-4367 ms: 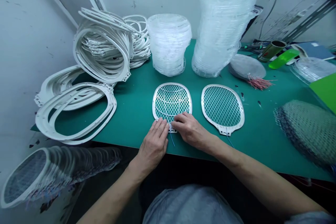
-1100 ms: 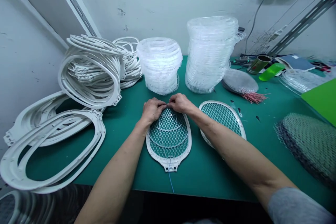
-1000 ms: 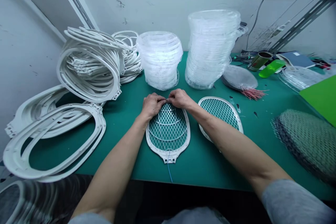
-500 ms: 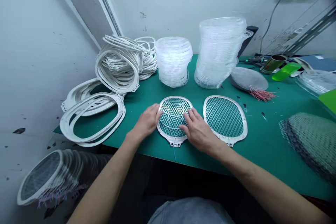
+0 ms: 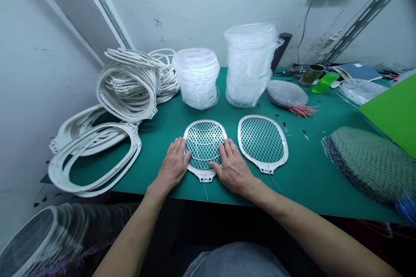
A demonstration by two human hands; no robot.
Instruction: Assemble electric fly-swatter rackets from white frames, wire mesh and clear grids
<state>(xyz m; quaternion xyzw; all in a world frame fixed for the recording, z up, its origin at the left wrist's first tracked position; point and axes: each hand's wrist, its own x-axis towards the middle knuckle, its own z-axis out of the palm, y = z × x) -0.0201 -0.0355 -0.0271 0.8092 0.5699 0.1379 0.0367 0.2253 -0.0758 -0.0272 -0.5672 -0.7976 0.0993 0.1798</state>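
The white plastic racket-shaped frame [image 5: 204, 143] lies flat on the green mat of the desk [image 5: 162, 123], near the desk's front edge and a little left of centre. Its rounded head points away from you and its narrow neck points toward you. A diamond-pattern wire mesh [image 5: 212, 136] fills the head, and several thin pale wires [image 5: 203, 142] curve across it. A blue wire [image 5: 205, 191] runs from the neck toward the near edge of the desk.

Your left hand [image 5: 173, 165] and right hand [image 5: 232, 167] are both open, palms down, with the fingers spread. They rest on either side of the frame's lower half, pressing flat rather than gripping. Your left fingertips [image 5: 186, 155] reach its left rim, and your right fingers [image 5: 223, 152] lie over its right rim and onto the mesh.

Just right of it lies a second mesh frame [image 5: 262, 143], with its own blue wire [image 5: 274, 183] at the neck. White ring frames [image 5: 128, 88] are heaped to the far left, and clear plastic stacks [image 5: 196, 78] stand beyond your hands.

Your hands hide the frame's lower sides, so you can't see how the pale wires end there. At the lower left, a stack of meshed frames [image 5: 39, 236] is blurred and cut off by the picture's edge. A grey mesh pile [image 5: 367, 164] on the right is also partly cut off.
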